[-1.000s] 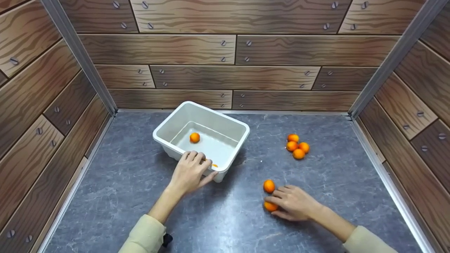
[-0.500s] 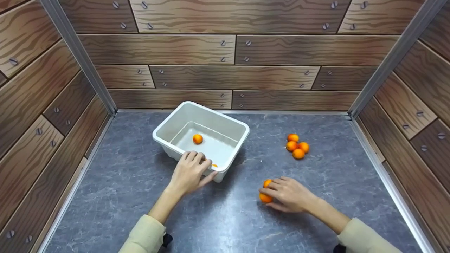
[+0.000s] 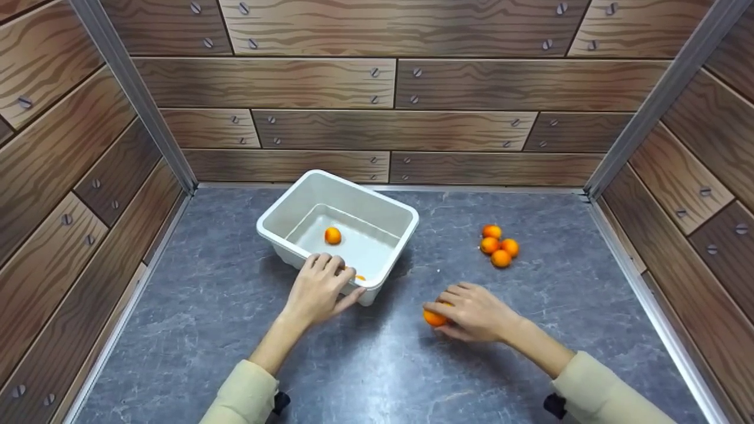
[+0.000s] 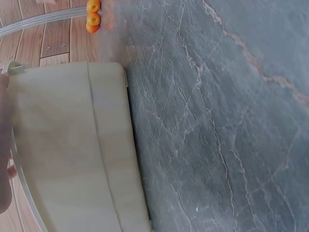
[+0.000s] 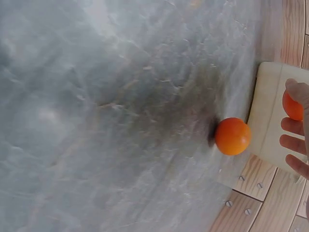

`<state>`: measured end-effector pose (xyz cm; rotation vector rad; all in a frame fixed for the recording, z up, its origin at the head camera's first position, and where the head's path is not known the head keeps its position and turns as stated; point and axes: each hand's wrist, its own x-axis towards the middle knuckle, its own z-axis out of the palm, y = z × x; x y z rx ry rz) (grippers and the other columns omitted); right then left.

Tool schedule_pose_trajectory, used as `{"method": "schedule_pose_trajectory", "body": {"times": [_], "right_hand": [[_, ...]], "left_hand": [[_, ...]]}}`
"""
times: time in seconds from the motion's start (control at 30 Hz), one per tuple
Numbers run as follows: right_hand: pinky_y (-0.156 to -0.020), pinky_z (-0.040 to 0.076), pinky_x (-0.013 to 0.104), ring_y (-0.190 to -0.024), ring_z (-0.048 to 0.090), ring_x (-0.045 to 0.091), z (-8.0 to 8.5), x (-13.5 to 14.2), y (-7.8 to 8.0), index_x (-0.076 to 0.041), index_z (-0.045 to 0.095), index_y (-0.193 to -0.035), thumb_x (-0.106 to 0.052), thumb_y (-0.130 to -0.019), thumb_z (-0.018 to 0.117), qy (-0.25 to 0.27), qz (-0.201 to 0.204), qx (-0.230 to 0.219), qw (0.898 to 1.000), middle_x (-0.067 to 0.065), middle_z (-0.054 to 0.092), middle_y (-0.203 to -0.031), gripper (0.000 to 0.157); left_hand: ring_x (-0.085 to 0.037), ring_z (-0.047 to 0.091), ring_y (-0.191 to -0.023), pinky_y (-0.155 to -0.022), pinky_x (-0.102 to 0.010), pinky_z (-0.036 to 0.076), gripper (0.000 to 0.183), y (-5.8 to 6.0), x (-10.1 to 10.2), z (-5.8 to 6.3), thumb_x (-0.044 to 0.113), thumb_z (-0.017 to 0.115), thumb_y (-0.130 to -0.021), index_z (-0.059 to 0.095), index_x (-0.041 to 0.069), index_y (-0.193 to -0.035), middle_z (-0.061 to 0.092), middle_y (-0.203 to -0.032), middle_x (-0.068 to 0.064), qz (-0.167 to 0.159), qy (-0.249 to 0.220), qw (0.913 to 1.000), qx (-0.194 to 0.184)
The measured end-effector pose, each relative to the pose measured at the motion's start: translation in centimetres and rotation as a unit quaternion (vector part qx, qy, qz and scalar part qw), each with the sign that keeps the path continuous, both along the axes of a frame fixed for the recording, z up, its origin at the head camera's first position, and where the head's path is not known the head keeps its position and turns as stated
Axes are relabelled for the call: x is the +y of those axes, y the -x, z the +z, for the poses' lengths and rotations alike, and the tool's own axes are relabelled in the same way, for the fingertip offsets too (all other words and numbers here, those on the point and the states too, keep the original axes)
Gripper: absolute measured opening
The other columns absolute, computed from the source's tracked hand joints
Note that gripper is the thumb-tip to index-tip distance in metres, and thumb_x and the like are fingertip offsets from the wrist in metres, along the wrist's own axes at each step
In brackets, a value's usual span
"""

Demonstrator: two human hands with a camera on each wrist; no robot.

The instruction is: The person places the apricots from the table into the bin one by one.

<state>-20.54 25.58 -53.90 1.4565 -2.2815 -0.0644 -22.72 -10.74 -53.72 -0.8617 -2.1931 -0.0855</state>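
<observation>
My left hand (image 3: 318,288) grips the near rim of a light grey plastic bin (image 3: 414,221), fingers over the edge and thumb outside. One small orange (image 3: 333,236) lies on the bin's floor; slivers of orange fruit (image 3: 360,278) show behind the near rim. To the right of the bin, my right hand (image 3: 474,312) pinches an orange (image 5: 292,107) between thumb and index finger, lifted off the surface. Below it, a second orange (image 5: 232,136) rests on the surface in the right wrist view; my hand mostly hides it in the head view.
Several more oranges (image 3: 500,258) sit clustered on the grey marbled surface (image 3: 224,247) at the right back. Wood-patterned walls (image 3: 318,129) with metal edging enclose the back and both sides. The bin stands left of centre, turned at an angle.
The right hand has moved forward and left, bringing its orange from beside the other loose one toward the bin. The orange inside the bin has rolled slightly. My left hand stays on the rim.
</observation>
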Motion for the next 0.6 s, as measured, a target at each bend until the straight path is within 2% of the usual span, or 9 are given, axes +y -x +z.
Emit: {"method": "schedule_pose_trajectory", "body": {"times": [0.33, 0.6], "right_hand": [[-0.082, 0.061, 0.034, -0.09, 0.072, 0.017, 1.5, -1.2, 1.5, -0.02, 0.073, -0.124, -0.044, -0.081, 0.088, 0.018, 0.018, 0.034, 0.999, -0.003, 0.078, -0.101, 0.051], [-0.081, 0.062, 0.035, -0.089, 0.073, 0.018, 2.4, -2.1, 2.6, -0.017, 0.074, -0.123, -0.041, -0.08, 0.089, 0.05, 0.035, 0.046, 0.997, -0.002, 0.078, -0.099, 0.052]], "left_hand": [[-0.026, 0.062, -0.088, -0.084, -0.042, 0.052, 0.037, 0.1, 0.0, 0.0, 0.056, 0.066, -0.095, 0.066, 0.02, -0.096, 0.066, -0.094, -0.003, -0.005, -0.007, 0.9999, 0.006], [-0.025, 0.06, -0.086, -0.081, -0.041, 0.051, 0.038, 0.2, -0.1, -0.2, 0.057, 0.061, -0.098, 0.065, 0.02, -0.095, 0.065, -0.093, -0.003, -0.016, -0.017, 0.9997, 0.009]]}}
